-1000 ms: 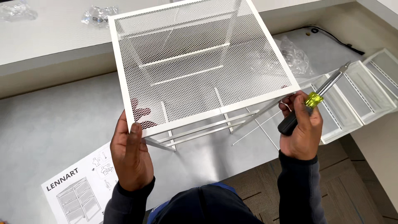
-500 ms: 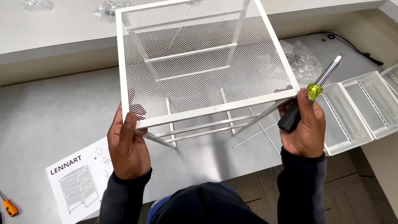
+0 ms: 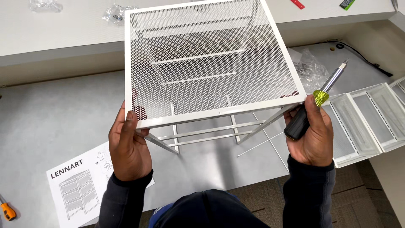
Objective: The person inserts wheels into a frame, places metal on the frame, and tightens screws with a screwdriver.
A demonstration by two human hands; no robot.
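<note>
Head view: empty white mesh-topped frame (image 3: 206, 63) between left hand (image 3: 128, 145) and right hand (image 3: 314, 135).

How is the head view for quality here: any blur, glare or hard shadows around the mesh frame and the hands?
Head view: sharp, no motion blur on the left hand or right hand; light even and soft, with only faint shadows under the white mesh frame; a mild sheen on the grey table; straight edges bow slightly toward the corners; the screwdriver shaft shows a small highlight.
</note>
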